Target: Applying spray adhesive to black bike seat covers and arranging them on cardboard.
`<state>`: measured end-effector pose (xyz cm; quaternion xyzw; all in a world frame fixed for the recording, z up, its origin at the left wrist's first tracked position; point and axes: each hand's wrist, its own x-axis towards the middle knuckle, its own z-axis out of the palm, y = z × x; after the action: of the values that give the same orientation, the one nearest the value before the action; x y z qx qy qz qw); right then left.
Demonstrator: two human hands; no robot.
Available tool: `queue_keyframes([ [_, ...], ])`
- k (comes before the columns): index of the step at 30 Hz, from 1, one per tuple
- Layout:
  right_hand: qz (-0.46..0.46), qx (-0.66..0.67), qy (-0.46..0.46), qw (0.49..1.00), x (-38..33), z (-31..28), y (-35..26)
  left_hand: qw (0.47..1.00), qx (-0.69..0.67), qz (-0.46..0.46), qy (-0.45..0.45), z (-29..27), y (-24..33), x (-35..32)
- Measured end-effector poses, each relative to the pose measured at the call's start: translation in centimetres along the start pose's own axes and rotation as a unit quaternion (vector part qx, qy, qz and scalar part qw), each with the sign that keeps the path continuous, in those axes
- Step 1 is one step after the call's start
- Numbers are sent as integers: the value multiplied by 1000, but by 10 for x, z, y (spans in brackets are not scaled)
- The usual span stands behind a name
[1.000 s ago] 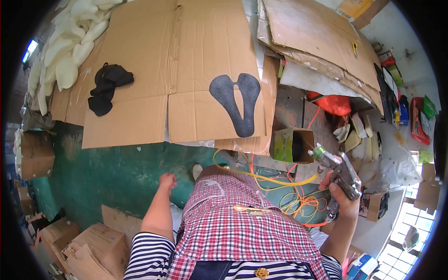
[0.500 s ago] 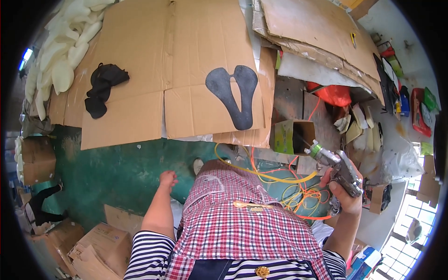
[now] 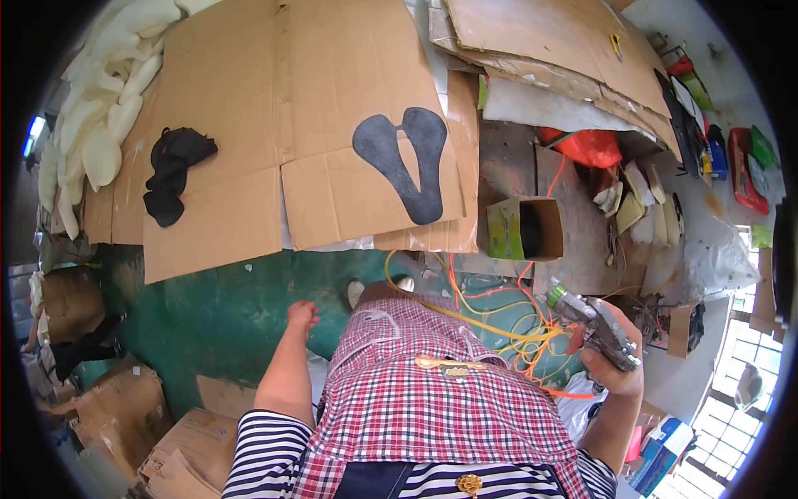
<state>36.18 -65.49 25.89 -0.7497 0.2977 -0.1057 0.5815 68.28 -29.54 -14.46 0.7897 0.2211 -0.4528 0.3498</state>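
Head cam: spray gun (image 3: 600,328) in right hand (image 3: 611,366).

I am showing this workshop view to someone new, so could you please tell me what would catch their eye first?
Most striking are the two black insole shapes lying in a V on the big sheet of brown cardboard, with a crumpled black cloth further left. Low on the right, the right hand grips a metal spray gun above a tangle of orange and yellow hoses. The left hand hangs empty over the green floor.
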Motion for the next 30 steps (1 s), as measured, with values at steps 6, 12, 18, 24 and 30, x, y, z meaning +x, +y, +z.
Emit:
queue_keyframes([
  [6,38,-15,43,998,-20,-7,-1,1000,7,12,-11,-2,5,3],
  [12,13,-19,-2,1000,-28,-2,0,1000,20,8,-7,-1,12,4],
  [18,41,-29,21,998,-42,-11,4,1000,15,21,-17,-1,12,5],
  [24,22,33,48,998,-27,4,1,999,37,24,-15,1,16,4],
  [30,43,-5,69,997,-30,-7,3,999,29,28,-10,1,10,7],
])
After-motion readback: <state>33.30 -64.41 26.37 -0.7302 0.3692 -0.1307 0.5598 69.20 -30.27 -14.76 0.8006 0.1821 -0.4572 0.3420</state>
